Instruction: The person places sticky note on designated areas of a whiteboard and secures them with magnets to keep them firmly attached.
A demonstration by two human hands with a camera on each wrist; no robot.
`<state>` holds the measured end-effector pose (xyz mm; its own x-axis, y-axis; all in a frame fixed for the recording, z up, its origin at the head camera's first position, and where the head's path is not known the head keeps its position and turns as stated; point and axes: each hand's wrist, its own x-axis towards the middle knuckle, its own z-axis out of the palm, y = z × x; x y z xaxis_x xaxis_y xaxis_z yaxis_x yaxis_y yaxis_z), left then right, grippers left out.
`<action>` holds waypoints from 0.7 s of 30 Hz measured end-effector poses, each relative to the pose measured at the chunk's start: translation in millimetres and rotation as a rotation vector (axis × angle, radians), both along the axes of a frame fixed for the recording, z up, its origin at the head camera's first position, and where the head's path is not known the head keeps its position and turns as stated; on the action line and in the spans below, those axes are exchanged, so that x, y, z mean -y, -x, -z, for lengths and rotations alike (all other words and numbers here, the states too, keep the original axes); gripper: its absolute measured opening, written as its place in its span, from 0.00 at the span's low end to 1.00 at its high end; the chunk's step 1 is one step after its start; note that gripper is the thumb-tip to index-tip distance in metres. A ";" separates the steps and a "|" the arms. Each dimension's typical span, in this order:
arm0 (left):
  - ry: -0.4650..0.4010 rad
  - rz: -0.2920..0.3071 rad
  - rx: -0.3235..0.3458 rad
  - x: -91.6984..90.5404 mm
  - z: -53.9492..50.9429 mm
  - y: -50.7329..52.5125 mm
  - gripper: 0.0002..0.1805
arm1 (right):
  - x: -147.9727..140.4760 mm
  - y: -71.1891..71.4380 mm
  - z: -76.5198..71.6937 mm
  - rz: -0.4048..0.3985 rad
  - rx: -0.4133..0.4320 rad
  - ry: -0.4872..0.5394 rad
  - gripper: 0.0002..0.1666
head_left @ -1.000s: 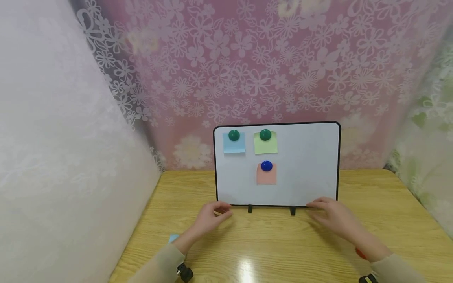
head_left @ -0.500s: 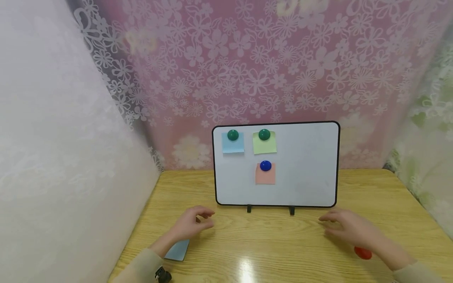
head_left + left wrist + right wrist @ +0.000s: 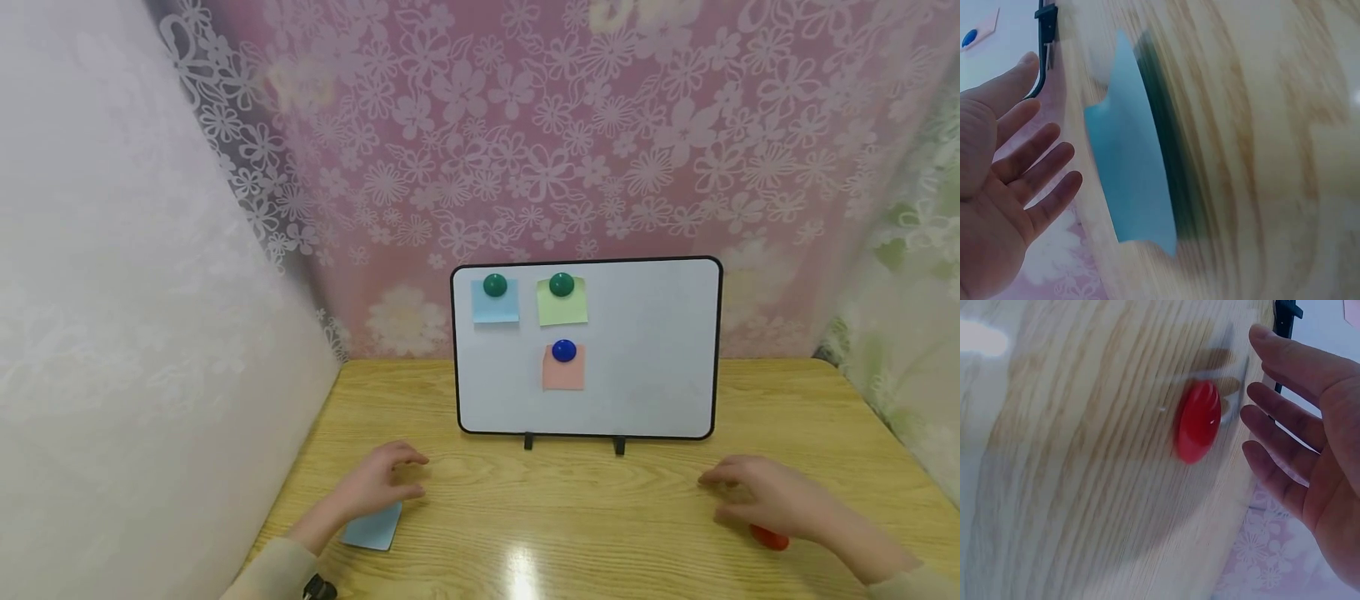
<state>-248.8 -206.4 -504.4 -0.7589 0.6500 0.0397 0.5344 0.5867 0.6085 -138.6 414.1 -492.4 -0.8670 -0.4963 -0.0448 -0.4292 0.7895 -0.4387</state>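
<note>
My left hand (image 3: pixel 378 481) hovers over the table's left side with loosely bent fingers, holding nothing. Just below it lies a blue sticky note (image 3: pixel 372 528); in the left wrist view this note (image 3: pixel 1132 150) curls up off the wood. On the right, my right hand (image 3: pixel 772 496) is above a red round magnet (image 3: pixel 770 537), partly covered by it. The right wrist view shows the red magnet (image 3: pixel 1199 422) apart from the relaxed fingers. A small whiteboard (image 3: pixel 648 350) stands behind both hands, touched by neither.
On the board, green magnets hold a light blue note (image 3: pixel 495 310) and a light green note (image 3: pixel 562 312); a blue magnet (image 3: pixel 564 351) holds a pink note (image 3: pixel 563 377). Black feet (image 3: pixel 619 446) support the board. A pale curtain (image 3: pixel 150 333) borders the left side.
Both hands have left the board's lower edge and drawn back outward, toward the near sides. The blue note and red magnet show more now. The board stays standing.
</note>
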 end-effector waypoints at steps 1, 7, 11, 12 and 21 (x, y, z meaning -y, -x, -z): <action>0.008 -0.002 -0.010 2.5 0.6 -0.8 0.23 | -2.2 -1.4 -0.2 -0.008 0.002 0.006 0.25; 0.069 -0.014 -0.077 14.9 0.6 -5.3 0.25 | -16.8 -7.8 1.6 0.001 0.011 -0.024 0.28; 0.092 0.000 -0.104 22.8 -1.3 -6.7 0.26 | -23.9 -11.7 2.7 -0.016 -0.008 -0.026 0.27; 0.100 0.001 -0.110 25.0 -1.2 -7.0 0.26 | -25.3 -13.0 3.0 -0.020 -0.014 -0.023 0.27; 0.116 0.003 -0.080 38.9 -3.9 -10.2 0.28 | -33.7 -23.5 0.0 -0.030 0.034 -0.024 0.27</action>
